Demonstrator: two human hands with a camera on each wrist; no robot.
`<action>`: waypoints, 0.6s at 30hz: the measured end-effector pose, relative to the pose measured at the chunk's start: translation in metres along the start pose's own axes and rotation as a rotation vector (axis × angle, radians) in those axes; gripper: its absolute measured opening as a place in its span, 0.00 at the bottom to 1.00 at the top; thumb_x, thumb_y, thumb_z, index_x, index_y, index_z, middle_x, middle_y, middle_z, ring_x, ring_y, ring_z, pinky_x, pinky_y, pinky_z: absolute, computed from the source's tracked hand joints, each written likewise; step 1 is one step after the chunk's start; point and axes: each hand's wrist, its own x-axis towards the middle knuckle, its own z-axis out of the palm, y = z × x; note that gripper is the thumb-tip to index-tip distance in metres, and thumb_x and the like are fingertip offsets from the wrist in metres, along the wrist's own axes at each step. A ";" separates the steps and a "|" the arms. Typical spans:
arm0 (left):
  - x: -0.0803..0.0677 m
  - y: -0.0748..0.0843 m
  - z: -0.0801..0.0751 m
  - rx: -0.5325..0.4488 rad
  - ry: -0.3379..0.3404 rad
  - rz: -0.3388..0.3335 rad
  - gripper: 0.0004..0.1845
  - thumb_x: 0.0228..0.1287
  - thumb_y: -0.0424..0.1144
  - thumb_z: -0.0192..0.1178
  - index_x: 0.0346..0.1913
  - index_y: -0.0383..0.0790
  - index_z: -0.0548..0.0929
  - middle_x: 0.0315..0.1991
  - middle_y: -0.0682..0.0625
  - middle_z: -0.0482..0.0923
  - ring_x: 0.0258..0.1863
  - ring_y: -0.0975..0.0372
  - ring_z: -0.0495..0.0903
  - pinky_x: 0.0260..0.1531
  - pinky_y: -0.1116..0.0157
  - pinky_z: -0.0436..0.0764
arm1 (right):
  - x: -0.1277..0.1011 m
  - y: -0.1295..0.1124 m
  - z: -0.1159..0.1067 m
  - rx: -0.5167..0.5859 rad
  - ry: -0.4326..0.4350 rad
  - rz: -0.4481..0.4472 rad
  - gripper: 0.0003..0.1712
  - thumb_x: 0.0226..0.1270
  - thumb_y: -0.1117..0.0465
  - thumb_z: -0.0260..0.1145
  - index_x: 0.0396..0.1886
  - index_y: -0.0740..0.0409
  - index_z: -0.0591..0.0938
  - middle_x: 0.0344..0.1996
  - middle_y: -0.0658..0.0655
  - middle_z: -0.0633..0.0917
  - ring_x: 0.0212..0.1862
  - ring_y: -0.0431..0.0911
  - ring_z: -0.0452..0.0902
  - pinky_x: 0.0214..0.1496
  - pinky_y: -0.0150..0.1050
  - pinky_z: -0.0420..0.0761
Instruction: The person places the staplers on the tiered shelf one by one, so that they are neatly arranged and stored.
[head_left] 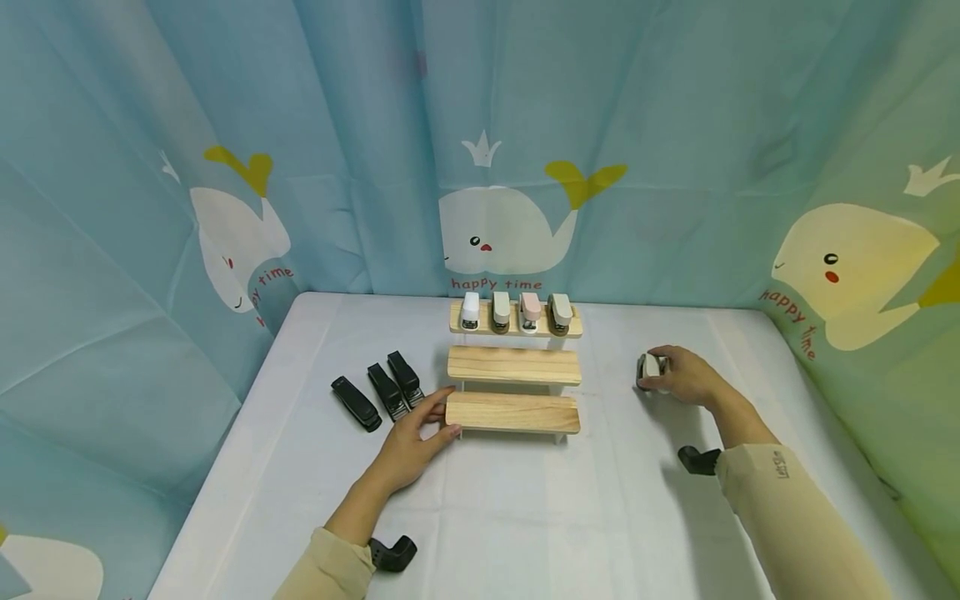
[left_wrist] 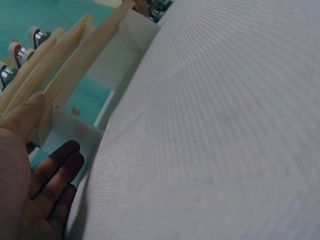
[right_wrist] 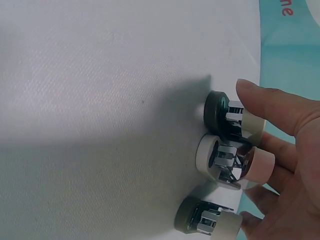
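At the left end of the lowest board of a three-tier wooden display stand [head_left: 513, 412], my left hand [head_left: 408, 450] pinches the corner. Its thumb lies along the front of the board, and the lower fingers extend loosely below. Over on the right, my right hand [head_left: 686, 377] grips a cream mini stapler [right_wrist: 253, 126] with a dark base, thumb on one side and fingers behind. Right beside it in the right wrist view are a pink mini stapler [right_wrist: 261, 165] with a white base and another cream mini stapler [right_wrist: 227, 225], both close to the fingers.
The stand's top tier carries a row of several mini staplers [head_left: 500, 312] in white, cream and pink. Three black staplers [head_left: 356, 403] lie left of the stand on the white-covered table [head_left: 517, 525]. A blue whale-print curtain [head_left: 360, 167] hangs around the table.
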 end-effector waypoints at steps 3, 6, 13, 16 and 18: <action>0.000 0.000 0.000 -0.008 0.000 -0.003 0.34 0.61 0.60 0.62 0.70 0.68 0.64 0.51 0.63 0.79 0.55 0.67 0.77 0.58 0.51 0.71 | 0.001 0.000 0.001 -0.001 0.010 0.001 0.43 0.62 0.51 0.69 0.68 0.71 0.64 0.61 0.76 0.71 0.61 0.67 0.67 0.60 0.65 0.67; 0.000 0.001 0.000 -0.002 0.002 -0.002 0.34 0.61 0.60 0.61 0.70 0.68 0.64 0.51 0.63 0.79 0.55 0.66 0.77 0.58 0.50 0.71 | 0.000 -0.003 0.001 -0.002 0.022 0.005 0.44 0.61 0.50 0.70 0.68 0.71 0.64 0.60 0.75 0.72 0.59 0.65 0.68 0.59 0.64 0.68; -0.001 0.002 -0.001 0.008 -0.001 -0.018 0.34 0.61 0.61 0.61 0.70 0.72 0.63 0.51 0.64 0.79 0.55 0.66 0.77 0.60 0.50 0.70 | -0.002 -0.006 0.003 0.010 0.052 0.024 0.42 0.60 0.51 0.72 0.67 0.66 0.66 0.56 0.70 0.75 0.51 0.58 0.73 0.48 0.50 0.74; -0.002 0.001 -0.001 0.018 -0.004 -0.019 0.34 0.60 0.63 0.60 0.69 0.73 0.63 0.52 0.65 0.78 0.56 0.67 0.76 0.60 0.51 0.71 | -0.003 -0.006 0.004 0.012 0.061 0.024 0.42 0.58 0.51 0.73 0.66 0.65 0.66 0.54 0.69 0.76 0.49 0.56 0.73 0.45 0.46 0.74; -0.002 0.001 -0.001 0.019 -0.007 -0.018 0.34 0.60 0.64 0.60 0.69 0.73 0.62 0.52 0.64 0.78 0.56 0.67 0.76 0.60 0.51 0.71 | -0.004 -0.006 0.005 0.009 0.070 0.018 0.42 0.57 0.51 0.73 0.66 0.65 0.67 0.52 0.69 0.77 0.47 0.55 0.74 0.44 0.45 0.75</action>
